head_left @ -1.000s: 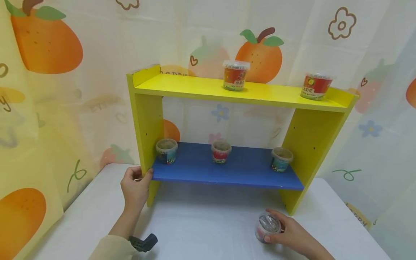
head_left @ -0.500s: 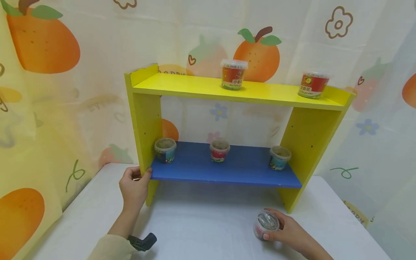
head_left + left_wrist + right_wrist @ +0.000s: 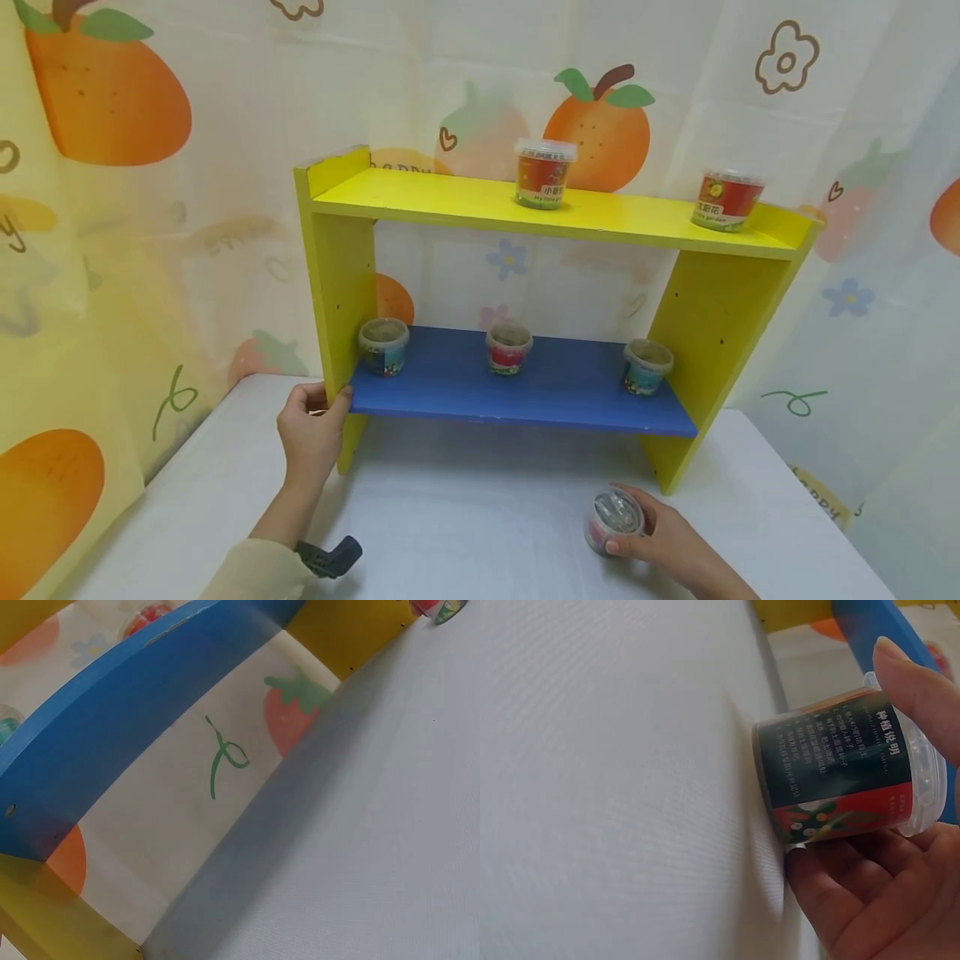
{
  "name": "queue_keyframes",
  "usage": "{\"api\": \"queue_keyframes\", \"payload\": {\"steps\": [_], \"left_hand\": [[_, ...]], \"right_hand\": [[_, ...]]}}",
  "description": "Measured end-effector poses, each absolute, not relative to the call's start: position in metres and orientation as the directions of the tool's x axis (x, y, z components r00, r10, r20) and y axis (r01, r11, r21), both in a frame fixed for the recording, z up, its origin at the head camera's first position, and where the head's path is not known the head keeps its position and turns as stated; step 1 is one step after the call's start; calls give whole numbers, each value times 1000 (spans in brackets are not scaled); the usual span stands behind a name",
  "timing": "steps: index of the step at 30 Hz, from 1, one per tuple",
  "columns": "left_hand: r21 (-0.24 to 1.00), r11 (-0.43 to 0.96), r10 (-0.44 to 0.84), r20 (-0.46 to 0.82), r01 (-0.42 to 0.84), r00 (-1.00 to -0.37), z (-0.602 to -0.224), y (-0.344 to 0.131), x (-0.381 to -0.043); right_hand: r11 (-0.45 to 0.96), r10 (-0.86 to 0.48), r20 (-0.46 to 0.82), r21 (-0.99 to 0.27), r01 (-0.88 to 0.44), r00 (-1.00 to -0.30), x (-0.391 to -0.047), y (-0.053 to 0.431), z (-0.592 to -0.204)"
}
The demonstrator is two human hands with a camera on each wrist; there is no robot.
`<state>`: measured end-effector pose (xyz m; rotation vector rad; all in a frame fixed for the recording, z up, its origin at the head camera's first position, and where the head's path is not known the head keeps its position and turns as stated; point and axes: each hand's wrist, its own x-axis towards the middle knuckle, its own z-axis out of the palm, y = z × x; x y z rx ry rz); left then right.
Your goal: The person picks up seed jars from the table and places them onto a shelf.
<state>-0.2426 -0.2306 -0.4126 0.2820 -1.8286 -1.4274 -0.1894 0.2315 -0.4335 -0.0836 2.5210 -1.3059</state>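
Note:
At the left, my left hand point(image 3: 311, 437) grips the edge of the yellow side panel point(image 3: 341, 283) of a shelf, thumb by the blue board point(image 3: 465, 396). The left wrist view misses this hand; it shows the blue board's underside point(image 3: 150, 697) and the tabletop. Near the front right, my right hand point(image 3: 671, 537) holds a small lidded plastic tub point(image 3: 613, 523) with fingers and thumb around its sides. In the right wrist view the tub point(image 3: 840, 769) has a dark green and red printed label and a clear lid. Its base is at the white tabletop.
On the yellow top board point(image 3: 435, 187) stand a red lidded tub point(image 3: 542, 177) and another red tub point(image 3: 726, 202) farther right. The blue board bears a left blue tub point(image 3: 384, 350), a red tub point(image 3: 508, 352) and a right blue tub point(image 3: 647, 368). A patterned curtain point(image 3: 465, 50) hangs behind.

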Motion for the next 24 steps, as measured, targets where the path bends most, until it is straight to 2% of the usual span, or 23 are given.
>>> {"api": "queue_keyframes", "payload": {"steps": [8,24], "left_hand": [[897,350,-602,437,271,-668,-412,-230,-242],[903,341,-601,422,260,-678,-413,-230,-243]], "right_hand": [[579,-163,-246,-808,109,-955,-187,232,-437],[536,-204,-211,-841,71,-956,-186,234,-440]]}}
